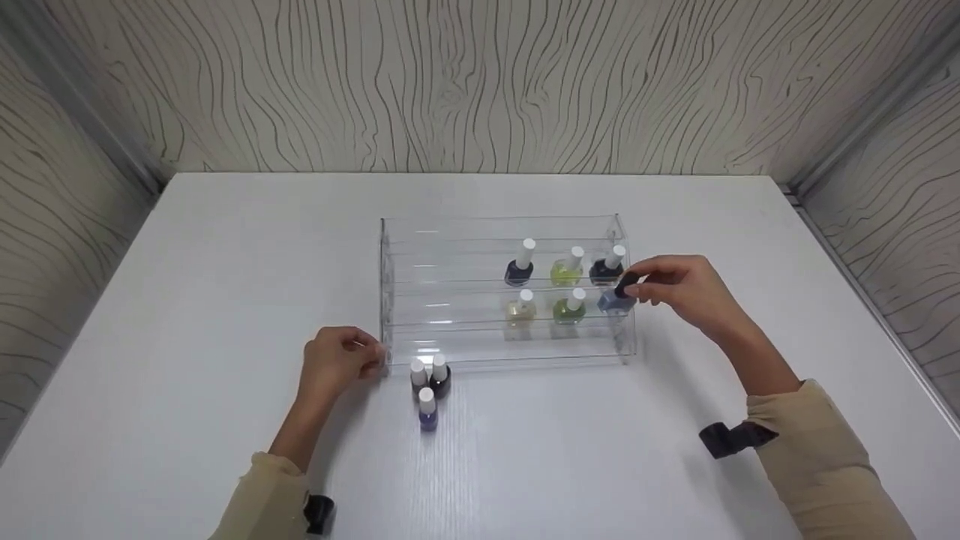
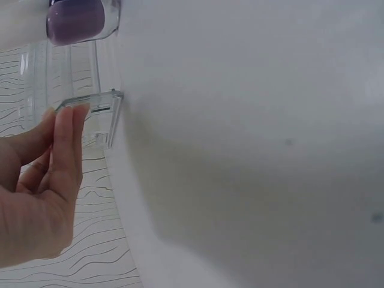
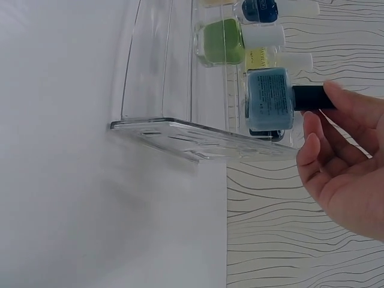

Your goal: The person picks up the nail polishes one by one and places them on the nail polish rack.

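Note:
My right hand (image 1: 679, 289) pinches the black cap of a grey-blue nail polish bottle (image 3: 270, 99), upright at the right end of a lower tier of the clear stepped rack (image 1: 450, 341). Beside that bottle stand a green nail polish (image 1: 569, 309) and a pale cream one (image 1: 520, 309). On the tier behind are a dark navy bottle (image 1: 518, 272), a yellow one (image 1: 566, 271) and a blackish one (image 1: 604, 271), all white-capped. At the rack's front left corner, my left hand (image 1: 339, 361) pinches the edge of the side panel between thumb and fingers.
Three white-capped bottles stand on the white table (image 1: 555, 450) just before the rack's left front: a purple one (image 1: 428, 418) nearest me and two dark ones (image 1: 441, 382) behind it. A wood-grain patterned wall (image 1: 465, 90) rises behind the table.

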Available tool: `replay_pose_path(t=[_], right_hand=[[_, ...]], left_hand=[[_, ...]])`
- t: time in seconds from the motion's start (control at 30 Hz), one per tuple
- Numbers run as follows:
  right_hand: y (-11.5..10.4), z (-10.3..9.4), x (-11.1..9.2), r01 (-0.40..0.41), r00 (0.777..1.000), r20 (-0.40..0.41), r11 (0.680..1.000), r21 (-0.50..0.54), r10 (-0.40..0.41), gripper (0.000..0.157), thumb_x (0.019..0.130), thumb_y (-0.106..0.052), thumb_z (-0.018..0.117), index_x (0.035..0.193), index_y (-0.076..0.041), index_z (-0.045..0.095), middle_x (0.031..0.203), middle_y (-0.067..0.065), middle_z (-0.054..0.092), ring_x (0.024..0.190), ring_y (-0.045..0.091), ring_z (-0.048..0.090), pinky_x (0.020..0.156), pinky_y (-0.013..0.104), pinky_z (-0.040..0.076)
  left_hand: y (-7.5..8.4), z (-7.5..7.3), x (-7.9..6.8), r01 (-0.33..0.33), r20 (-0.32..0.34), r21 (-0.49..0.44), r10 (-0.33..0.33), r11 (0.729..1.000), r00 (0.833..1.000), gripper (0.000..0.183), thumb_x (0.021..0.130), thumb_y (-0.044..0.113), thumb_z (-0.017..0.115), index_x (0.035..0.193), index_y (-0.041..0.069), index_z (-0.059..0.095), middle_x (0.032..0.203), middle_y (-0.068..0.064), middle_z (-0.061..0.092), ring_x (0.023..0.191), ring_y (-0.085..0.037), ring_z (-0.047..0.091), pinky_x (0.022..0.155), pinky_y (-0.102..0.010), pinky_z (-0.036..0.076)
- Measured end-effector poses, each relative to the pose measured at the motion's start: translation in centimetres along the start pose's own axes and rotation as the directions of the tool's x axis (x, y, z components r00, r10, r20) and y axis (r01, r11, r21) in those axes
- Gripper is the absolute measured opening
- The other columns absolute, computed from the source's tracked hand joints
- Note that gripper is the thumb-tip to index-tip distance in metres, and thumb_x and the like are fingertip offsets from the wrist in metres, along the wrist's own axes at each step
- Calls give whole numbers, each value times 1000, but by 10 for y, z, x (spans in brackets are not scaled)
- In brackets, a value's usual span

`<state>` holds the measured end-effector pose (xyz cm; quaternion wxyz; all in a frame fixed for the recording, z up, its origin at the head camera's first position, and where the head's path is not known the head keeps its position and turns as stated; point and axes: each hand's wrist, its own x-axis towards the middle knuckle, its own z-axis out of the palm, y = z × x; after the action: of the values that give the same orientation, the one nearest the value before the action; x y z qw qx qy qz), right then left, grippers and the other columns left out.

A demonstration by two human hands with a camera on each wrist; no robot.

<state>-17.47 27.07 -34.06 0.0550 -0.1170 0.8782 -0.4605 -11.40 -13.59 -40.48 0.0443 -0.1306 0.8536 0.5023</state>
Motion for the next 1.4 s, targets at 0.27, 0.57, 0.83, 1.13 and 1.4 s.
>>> replay_pose_path(t=[0.27,0.57,0.83,1.13,1.4], right_hand=[[6,2,2,-19,1000,-6,1000,9,19,29,80,-11,69,104,4,64,87,7,64,69,13,57,59,23,46],[9,5,4,-35,999,3,999,-7,35,30,81,-12,69,106,4,64,91,12,64,71,19,57,59,23,46],[12,6,5,-28,1000,3,1000,-12,28,28,81,-9,68,105,5,64,91,14,63,70,19,57,57,23,45],[17,9,4,-35,999,23,999,-5,36,29,81,-11,68,105,5,63,92,15,63,67,12,56,57,24,45],[17,11,5,-47,998,32,999,-23,48,29,80,-11,68,105,4,64,93,15,63,71,24,58,56,24,44]], left_hand=[[2,-1,-2,-5,-1,-15,4,1000,1000,4,79,-2,65,78,-5,66,65,-8,60,54,-13,59,52,-23,50],[1,0,-1,-10,-5,-5,10,1000,1000,3,78,-2,64,77,-5,65,63,-6,61,54,-13,58,51,-23,50],[1,0,0,2,0,-8,-2,1000,1000,4,79,-2,64,78,-5,66,64,-7,60,55,-13,57,51,-23,49],[1,0,-1,-8,1,-19,8,1000,1000,5,78,0,65,79,-5,66,64,-6,62,54,-13,59,51,-23,49],[1,-1,-2,-6,-1,-6,6,1000,1000,4,79,-1,64,79,-5,66,64,-6,62,54,-13,59,52,-23,50]])
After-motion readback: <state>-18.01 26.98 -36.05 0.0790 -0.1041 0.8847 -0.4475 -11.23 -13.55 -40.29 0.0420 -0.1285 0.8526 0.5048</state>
